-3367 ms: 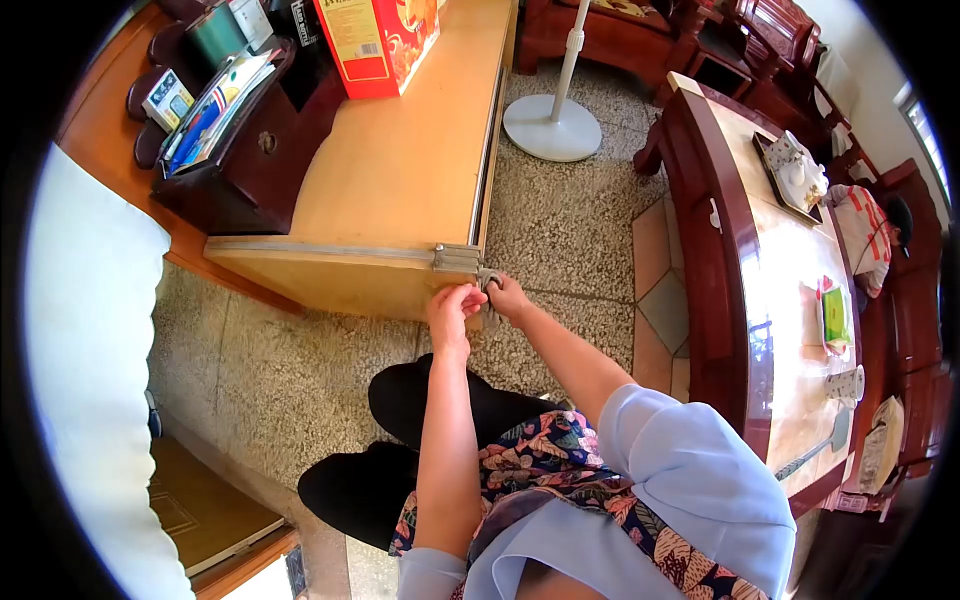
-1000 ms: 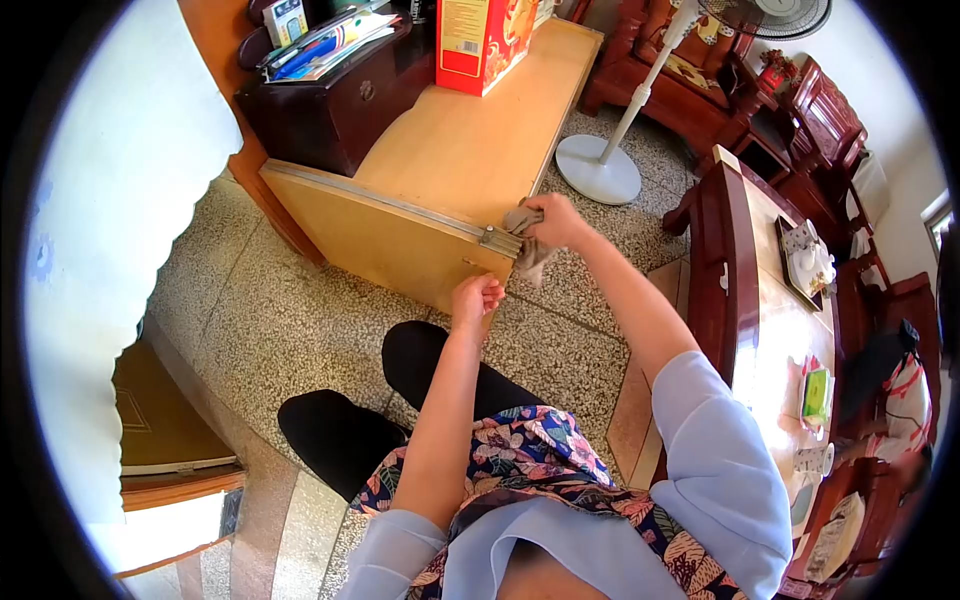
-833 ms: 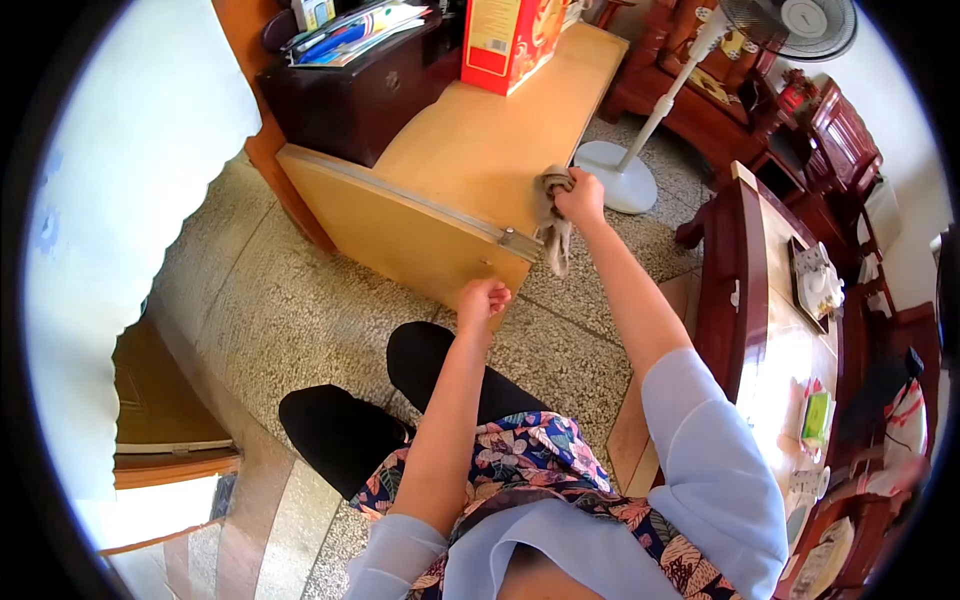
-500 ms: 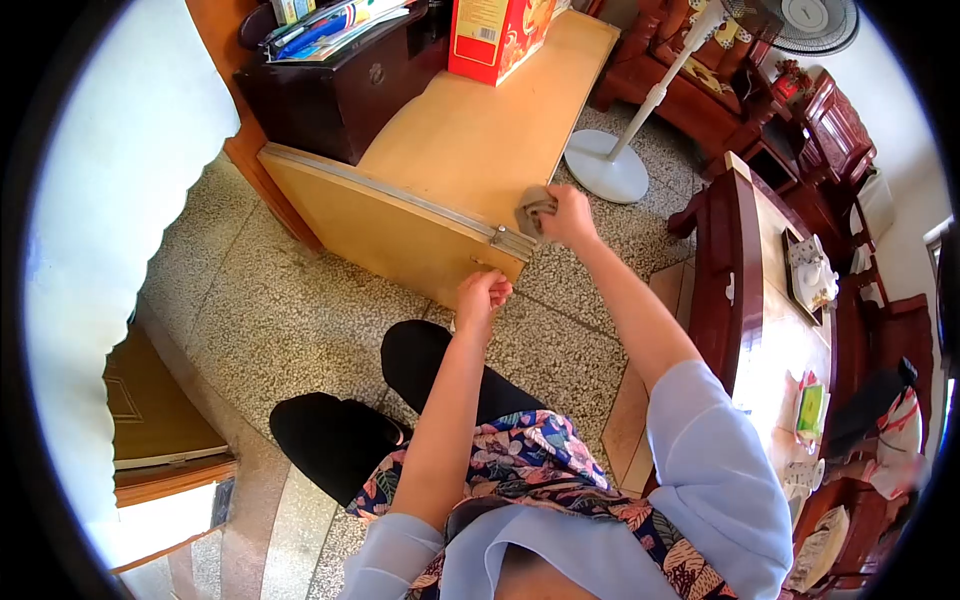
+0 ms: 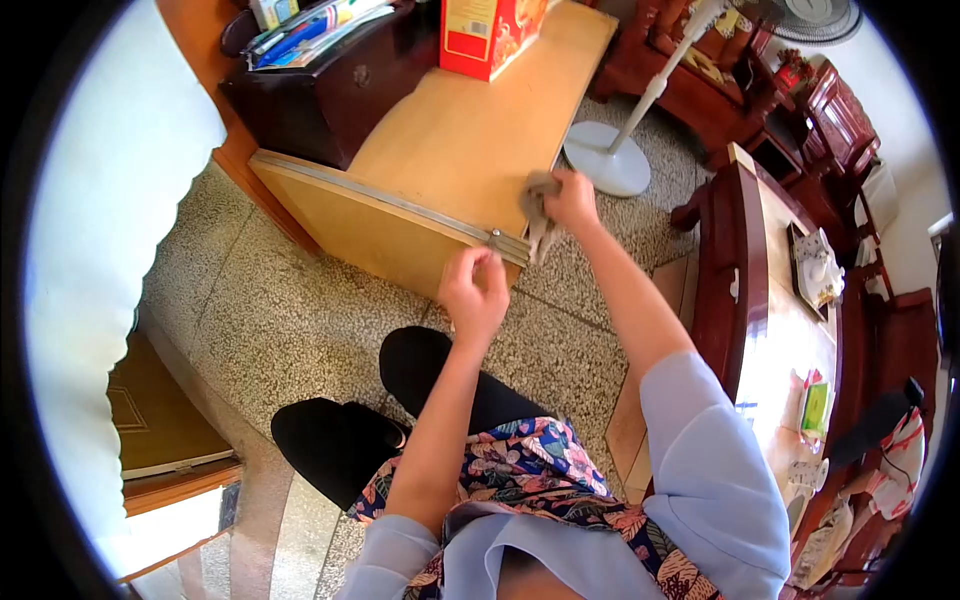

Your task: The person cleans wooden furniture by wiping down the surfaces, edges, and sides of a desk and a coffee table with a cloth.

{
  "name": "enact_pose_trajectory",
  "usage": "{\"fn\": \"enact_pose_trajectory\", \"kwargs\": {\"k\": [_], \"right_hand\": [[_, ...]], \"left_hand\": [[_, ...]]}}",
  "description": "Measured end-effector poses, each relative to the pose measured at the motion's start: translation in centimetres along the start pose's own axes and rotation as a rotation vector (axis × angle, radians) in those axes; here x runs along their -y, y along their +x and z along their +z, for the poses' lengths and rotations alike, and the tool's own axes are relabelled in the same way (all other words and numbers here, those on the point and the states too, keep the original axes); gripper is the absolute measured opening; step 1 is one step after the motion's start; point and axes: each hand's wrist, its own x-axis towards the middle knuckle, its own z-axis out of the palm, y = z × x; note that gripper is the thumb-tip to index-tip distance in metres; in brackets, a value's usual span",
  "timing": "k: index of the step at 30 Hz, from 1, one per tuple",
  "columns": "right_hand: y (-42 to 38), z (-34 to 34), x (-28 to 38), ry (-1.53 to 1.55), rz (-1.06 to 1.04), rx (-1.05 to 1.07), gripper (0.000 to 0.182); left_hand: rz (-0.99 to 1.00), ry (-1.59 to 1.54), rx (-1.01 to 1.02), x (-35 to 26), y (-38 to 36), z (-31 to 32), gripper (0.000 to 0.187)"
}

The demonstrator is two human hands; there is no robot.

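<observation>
My right hand (image 5: 574,206) grips a crumpled grey-brown cloth (image 5: 541,190) at the front right corner of a wooden cabinet top (image 5: 480,125). Part of the cloth hangs down beside the end of the metal-edged wooden panel (image 5: 375,225). A small metal latch (image 5: 497,238) sits near that end of the panel. Just below the latch is my left hand (image 5: 474,300), its fingers curled and thumb bent in toward them. Whatever lies between these fingertips, if anything, is too small to make out.
A dark wooden box (image 5: 300,110) with papers and pens and a red carton (image 5: 480,40) stand on the cabinet top. Beyond it is a white standing fan (image 5: 608,160). A long table (image 5: 775,350) with a tray runs along the right, a white curtain (image 5: 110,200) along the left.
My left hand has moved up from the panel's face toward the latch at its top edge. The cloth in my right hand now hangs lower beside the panel's end.
</observation>
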Motion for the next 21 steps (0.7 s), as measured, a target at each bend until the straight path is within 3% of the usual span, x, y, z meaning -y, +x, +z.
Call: {"fn": "enact_pose_trajectory", "kwargs": {"k": [2, 5, 6, 7, 9, 12, 13, 16, 19, 21], "right_hand": [[1.5, -1.2, 1.7, -0.044, 0.084, -0.004, 0.041], [0.9, -0.4, 1.1, 0.007, 0.058, -0.025, 0.038], [0.0, -0.9, 1.4, 0.099, 0.138, 0.151, 0.039], [-1.5, 0.1, 0.3, 0.049, -0.043, 0.085, 0.039], [-4.7, -1.4, 2.4, 0.041, -0.178, 0.063, 0.037], [-2.5, 0.6, 0.3, 0.038, -0.153, -0.056, 0.038], [-1.4, -0.6, 1.0, 0.008, -0.065, 0.021, 0.040], [3.0, -1.7, 2.1, -0.232, -0.016, -0.011, 0.035], [7.0, 0.7, 2.3, -0.593, -0.070, -0.086, 0.026], [6.6, 1.9, 3.9, -0.561, -0.204, -0.025, 0.028]], "left_hand": [[0.182, 0.026, 0.000, -0.7, 2.9, 1.5, 0.011], [0.179, 0.145, 0.216, 0.1, 7.3, 3.6, 0.021], [0.177, 0.169, 0.270, 1.1, 8.4, 4.6, 0.023], [0.172, 0.194, 0.324, 2.2, 9.0, 5.4, 0.025], [0.176, 0.261, 0.401, 3.6, 9.1, 6.4, 0.027], [0.235, 0.333, 0.446, 4.1, 8.6, 6.4, 0.026], [0.207, 0.344, 0.443, 3.7, 7.9, 6.2, 0.025], [0.224, 0.367, 0.317, 3.5, 8.5, 6.3, 0.025], [0.208, 0.268, 0.089, 3.8, 8.7, 6.3, 0.029], [0.172, 0.236, 0.025, 3.7, 8.5, 5.9, 0.033]]}}
